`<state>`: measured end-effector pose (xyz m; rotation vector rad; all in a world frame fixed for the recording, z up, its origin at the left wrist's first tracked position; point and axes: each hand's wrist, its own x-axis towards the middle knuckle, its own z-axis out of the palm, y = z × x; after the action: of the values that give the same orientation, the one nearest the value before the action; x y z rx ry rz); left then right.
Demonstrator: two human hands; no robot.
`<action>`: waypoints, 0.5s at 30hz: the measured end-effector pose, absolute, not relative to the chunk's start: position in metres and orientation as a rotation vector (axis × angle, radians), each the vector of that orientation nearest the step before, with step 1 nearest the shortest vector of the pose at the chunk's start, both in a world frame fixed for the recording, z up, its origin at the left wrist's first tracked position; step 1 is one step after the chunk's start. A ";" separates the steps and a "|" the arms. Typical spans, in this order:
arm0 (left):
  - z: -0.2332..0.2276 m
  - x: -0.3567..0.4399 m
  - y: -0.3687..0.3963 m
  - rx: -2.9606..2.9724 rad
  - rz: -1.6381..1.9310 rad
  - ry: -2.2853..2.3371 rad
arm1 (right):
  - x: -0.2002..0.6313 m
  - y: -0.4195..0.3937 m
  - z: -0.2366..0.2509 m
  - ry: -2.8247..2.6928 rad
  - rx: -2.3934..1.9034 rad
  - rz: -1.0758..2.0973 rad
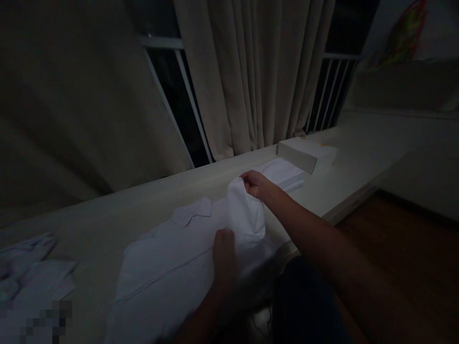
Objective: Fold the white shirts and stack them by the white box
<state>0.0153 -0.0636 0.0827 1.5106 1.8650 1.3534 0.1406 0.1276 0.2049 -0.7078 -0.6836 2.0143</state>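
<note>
White, one shirt (175,258) is touched by two hands (224,260) (254,184).

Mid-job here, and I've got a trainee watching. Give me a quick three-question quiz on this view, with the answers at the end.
1. Multiple choice: what holds up the raised white fabric?
A) the left hand
B) the right hand
C) neither hand

2. True or false: the white shirt hangs from the curtain.

3. Fill in: past the folded white stack, farther right along the ledge, sits a pale ____.

Key:
1. B, the right hand, with its fingers at the fabric's upper edge.
2. False; it lies spread on the ledge.
3. Box.
</note>
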 end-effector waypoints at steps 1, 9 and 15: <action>0.089 0.018 -0.074 1.420 1.413 1.854 | 0.131 0.129 0.203 -0.669 -0.739 2.010; 0.113 -0.022 -0.090 0.735 1.608 1.540 | 0.099 0.118 0.199 -0.793 -0.943 1.900; 0.154 -0.128 -0.072 0.749 1.640 1.786 | 0.118 0.091 0.165 -1.350 -1.093 1.592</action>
<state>-0.1276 -0.0717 0.1544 0.7493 1.7859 1.6401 0.1181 0.0906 0.1655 -1.0928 -1.3503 1.5917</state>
